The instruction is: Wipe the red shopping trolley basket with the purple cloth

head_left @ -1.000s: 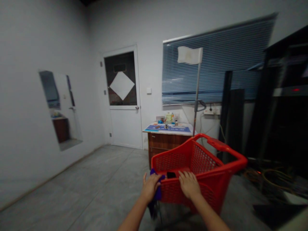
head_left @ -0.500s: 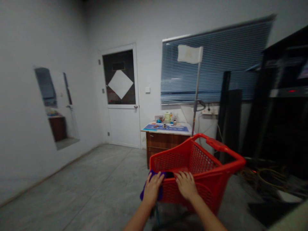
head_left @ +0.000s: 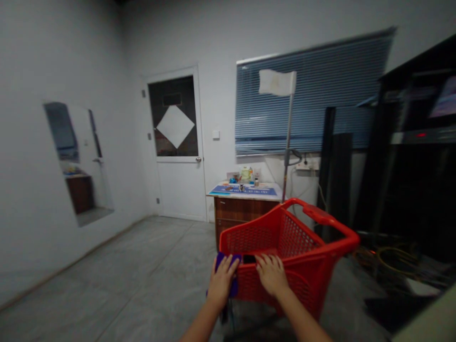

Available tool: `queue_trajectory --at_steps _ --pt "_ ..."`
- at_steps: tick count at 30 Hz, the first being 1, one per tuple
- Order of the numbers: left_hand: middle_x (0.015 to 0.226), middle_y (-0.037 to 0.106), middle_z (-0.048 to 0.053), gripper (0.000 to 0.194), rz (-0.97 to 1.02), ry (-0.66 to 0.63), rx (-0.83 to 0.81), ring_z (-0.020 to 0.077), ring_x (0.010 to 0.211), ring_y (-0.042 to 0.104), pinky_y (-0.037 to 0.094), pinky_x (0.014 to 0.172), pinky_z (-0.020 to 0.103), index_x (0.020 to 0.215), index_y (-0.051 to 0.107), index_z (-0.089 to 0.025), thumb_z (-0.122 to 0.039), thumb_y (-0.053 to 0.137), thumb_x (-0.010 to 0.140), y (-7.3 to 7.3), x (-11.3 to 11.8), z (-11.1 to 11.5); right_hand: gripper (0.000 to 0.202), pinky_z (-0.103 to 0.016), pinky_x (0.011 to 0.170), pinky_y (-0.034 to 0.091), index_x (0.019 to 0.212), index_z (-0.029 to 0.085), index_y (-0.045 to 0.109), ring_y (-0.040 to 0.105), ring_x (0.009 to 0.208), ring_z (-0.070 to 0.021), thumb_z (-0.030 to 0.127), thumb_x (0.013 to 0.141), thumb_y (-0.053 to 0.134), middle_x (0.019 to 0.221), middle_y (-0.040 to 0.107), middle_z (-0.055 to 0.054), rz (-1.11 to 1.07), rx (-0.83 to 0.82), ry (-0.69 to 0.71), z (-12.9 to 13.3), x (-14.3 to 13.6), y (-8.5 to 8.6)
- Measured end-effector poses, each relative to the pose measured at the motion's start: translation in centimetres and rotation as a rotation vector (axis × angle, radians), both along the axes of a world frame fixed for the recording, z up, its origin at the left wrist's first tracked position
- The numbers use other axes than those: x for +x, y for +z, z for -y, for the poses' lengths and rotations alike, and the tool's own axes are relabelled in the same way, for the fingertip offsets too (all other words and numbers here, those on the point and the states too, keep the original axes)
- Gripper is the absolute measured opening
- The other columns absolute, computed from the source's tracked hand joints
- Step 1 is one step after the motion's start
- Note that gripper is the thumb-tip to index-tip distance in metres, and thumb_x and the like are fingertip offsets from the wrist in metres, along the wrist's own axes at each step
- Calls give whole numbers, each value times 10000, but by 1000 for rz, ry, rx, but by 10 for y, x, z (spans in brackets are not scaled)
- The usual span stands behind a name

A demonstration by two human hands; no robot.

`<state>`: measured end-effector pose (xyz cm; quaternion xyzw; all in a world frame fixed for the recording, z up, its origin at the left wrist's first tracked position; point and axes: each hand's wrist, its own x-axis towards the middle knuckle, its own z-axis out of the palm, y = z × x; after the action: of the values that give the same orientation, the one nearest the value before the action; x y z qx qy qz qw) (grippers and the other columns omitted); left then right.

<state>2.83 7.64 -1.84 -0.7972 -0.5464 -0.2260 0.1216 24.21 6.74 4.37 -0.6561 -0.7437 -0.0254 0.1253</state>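
Note:
A red plastic shopping cart [head_left: 302, 270] with lattice sides stands in front of me, its handle on the far right side. A purple cloth [head_left: 233, 287] hangs over the near rim at the left corner. My left hand [head_left: 221, 278] presses this cloth against the rim, fingers bent over the edge. To its right, my right hand [head_left: 272, 273] grips the same rim directly, fingertips reaching over toward the inside. A small black patch [head_left: 249, 259] shows on the rim between my hands. Palms and thumbs are mostly hidden.
Behind the cart, a brown drawer cabinet [head_left: 245, 209] carries small items on a blue printed sheet. A white flag [head_left: 276, 83] on a pole rises beside it. A white door [head_left: 180, 187] is at the back, a mirror [head_left: 80, 164] leftward, and cables [head_left: 395, 259] lie right.
The view has shifted slightly, so the room appears a little further left. Both hands keep their places on the cart's rim, and the left still lies on the purple cloth.

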Motion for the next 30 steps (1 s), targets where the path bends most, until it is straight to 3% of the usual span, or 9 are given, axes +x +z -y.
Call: queue_trajectory --at_steps 3,6,10,17,23,27,30 --pt "1486 419 -23 598 24 57 -2 205 1350 401 223 1153 510 1449 311 -406 -111 376 934 -4 -4 3 496 -433 1124 131 1369 281 493 377 1312 -266 383 952 244 1420 487 -17 -7 -7 -10 -1 -2 -1" --pt "1499 396 -30 576 59 87 7 206 1368 372 232 1154 497 1452 311 -397 -131 365 944 -1 11 5 495 -444 1123 128 1370 281 493 375 1313 -275 391 949 257 1422 485 -24 -10 -9 -21 -1 -4 -2" --pt "1502 388 -41 550 59 42 9 215 1380 352 253 1145 514 1444 325 -402 -171 395 950 7 31 4 493 -448 1119 137 1362 282 501 378 1310 -275 388 949 254 1419 488 -24 -16 -5 -19 0 -3 -1" --pt "1392 541 -7 466 82 81 59 207 1313 447 244 1154 505 1404 424 -356 -209 408 962 6 21 2 469 -440 1123 130 1318 304 541 376 1310 -260 376 946 264 1412 495 -2 -31 18 2 1 -2 -3" --pt "1419 512 -12 453 61 7 61 215 1313 447 296 1129 515 1393 436 -355 -216 414 962 12 45 1 464 -439 1124 128 1321 300 536 365 1318 -257 365 948 266 1419 486 -5 -29 11 -4 2 -2 -2" --pt "1439 487 -8 524 11 -38 51 199 1312 447 291 1138 500 1429 366 -377 -189 441 946 10 31 0 461 -434 1128 119 1327 309 527 352 1327 -247 366 953 263 1432 471 4 -34 16 24 3 2 -3" --pt "1422 506 7 527 65 34 37 196 1303 454 283 1143 486 1428 379 -360 -169 435 940 4 20 1 455 -441 1127 119 1324 313 527 350 1328 -250 373 953 271 1437 466 3 -35 20 26 4 0 -4"
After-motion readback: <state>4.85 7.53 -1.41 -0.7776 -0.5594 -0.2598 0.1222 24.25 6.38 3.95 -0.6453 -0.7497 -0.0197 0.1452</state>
